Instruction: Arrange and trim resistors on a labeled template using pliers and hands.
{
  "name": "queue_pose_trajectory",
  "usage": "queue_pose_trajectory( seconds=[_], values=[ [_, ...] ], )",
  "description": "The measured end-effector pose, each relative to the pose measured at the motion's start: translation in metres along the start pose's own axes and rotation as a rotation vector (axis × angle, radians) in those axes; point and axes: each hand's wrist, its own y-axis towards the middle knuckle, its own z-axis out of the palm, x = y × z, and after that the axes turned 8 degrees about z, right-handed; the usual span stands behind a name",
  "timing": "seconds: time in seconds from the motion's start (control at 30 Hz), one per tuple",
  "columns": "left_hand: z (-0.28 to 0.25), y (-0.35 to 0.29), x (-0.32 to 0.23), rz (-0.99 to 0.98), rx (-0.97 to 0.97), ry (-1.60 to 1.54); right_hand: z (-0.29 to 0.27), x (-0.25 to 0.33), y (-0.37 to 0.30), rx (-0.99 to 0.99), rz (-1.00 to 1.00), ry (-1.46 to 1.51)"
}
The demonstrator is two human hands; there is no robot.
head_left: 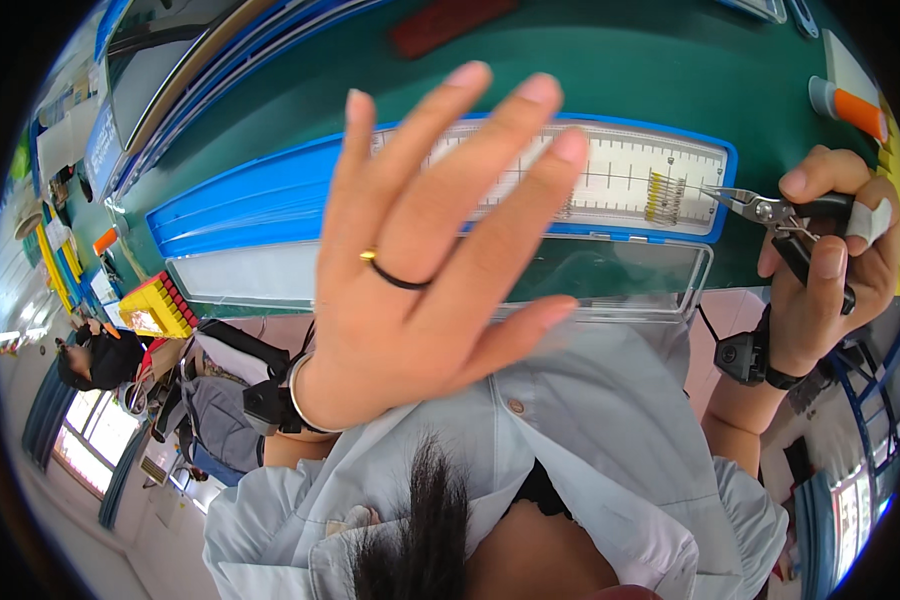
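My left hand is raised palm down with spread fingers, a black and gold ring on one of them. It hides the middle of a long blue case on the green table. In the case's right part lies a white board with ruled scale marks. Near the board's right end sits a row of small yellow and metal coils, with a thin line running along the board. My right hand grips small black-handled pliers. Their tips are at the case's right end, near the thin line; whether they pinch it I cannot tell.
The case's clear lid lies folded out toward me. Blue folders stand at the back left, and a dark red object lies at the back. A yellow box and an orange-and-white cylinder are at the sides.
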Motion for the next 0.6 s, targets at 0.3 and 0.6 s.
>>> queue_pose_trajectory(
  seconds=[0.3, 0.6],
  values=[
    [0.006, -0.022, 0.010, -0.067, 0.027, 0.079, 0.044, 0.017, 0.011, 0.139, -0.097, -0.040],
    [0.008, -0.022, 0.012, -0.088, 0.021, 0.086, 0.047, 0.012, 0.013, 0.190, -0.146, -0.103]
  ],
)
